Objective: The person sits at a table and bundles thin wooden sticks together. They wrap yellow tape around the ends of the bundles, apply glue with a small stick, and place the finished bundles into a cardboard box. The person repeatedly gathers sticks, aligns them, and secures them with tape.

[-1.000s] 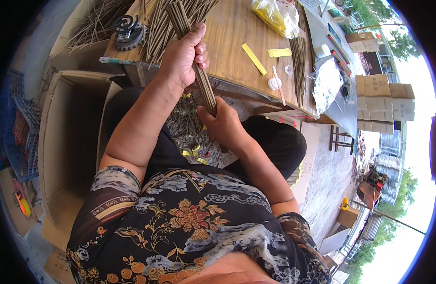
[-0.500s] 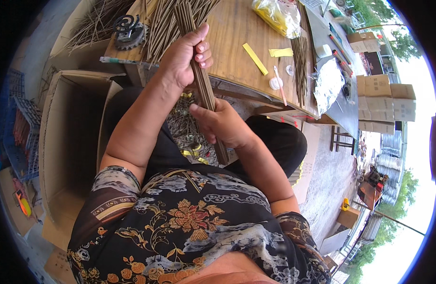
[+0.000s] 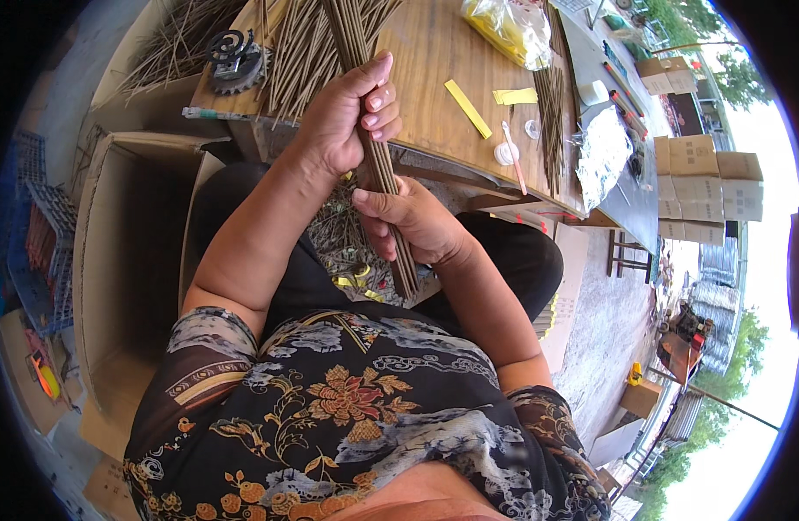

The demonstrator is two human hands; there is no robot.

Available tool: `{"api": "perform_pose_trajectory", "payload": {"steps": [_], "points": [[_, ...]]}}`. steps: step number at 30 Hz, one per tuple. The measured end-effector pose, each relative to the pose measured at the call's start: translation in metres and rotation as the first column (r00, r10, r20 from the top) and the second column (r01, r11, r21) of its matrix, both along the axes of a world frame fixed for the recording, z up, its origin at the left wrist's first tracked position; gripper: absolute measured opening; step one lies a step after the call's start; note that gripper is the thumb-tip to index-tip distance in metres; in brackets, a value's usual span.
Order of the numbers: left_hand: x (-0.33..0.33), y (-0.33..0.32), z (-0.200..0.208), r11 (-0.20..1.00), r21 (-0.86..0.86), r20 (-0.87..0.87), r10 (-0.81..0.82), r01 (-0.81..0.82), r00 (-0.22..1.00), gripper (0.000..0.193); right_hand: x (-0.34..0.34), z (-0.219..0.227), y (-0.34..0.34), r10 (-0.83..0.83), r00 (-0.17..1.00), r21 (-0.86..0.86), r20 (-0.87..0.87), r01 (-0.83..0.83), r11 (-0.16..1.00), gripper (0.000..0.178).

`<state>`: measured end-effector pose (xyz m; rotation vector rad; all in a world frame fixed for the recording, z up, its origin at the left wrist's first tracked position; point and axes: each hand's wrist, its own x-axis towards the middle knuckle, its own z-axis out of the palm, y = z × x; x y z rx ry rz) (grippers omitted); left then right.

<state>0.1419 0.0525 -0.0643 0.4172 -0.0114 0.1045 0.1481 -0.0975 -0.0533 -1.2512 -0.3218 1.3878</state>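
A bundle of thin brown incense sticks [image 3: 382, 165] slants above my lap, its upper end reaching over the table and its lower end near my right knee. My left hand [image 3: 351, 113] is wrapped round its upper part, thumb pointing up. Lower down, my right hand [image 3: 417, 221] grips the same bundle, the thumb lying across the front. More loose incense sticks [image 3: 312, 61] lie spread on the wooden table [image 3: 425, 87] just beyond my left hand. Two yellow paper strips [image 3: 468, 108] rest on the tabletop to the right.
A black spiral on a toothed metal base [image 3: 236, 65] stands at the table's left corner. An open cardboard box [image 3: 139, 260] is at my left. On the table's right are a bag of yellow material [image 3: 508, 30], a small white pot [image 3: 505, 154], a pink stick [image 3: 515, 165] and more sticks [image 3: 551, 113].
My left hand has moved slightly right along with the upper part of the bundle. My right hand keeps its hold, and the bundle's lower end has spread a little.
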Motion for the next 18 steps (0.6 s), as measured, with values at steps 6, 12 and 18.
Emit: {"api": "perform_pose_trajectory", "payload": {"steps": [6,12,18], "points": [[0.003,-0.007,0.005,0.958,0.189,-0.269,0.26,-0.214,0.927,0.027,-0.005,-0.007,0.013,0.006,0.806,-0.193,0.592,0.134,0.972,0.021],[0.003,0.012,-0.002,0.995,-0.096,0.083,-0.014,0.022,0.996,0.027,0.0,0.003,0.008,0.023,0.994,0.047,-0.104,-0.018,0.999,0.021],[0.005,0.001,-0.002,0.948,0.217,-0.281,0.289,-0.233,0.915,0.02,0.0,-0.013,0.017,0.011,0.815,-0.189,0.58,0.122,0.974,0.021]]}}
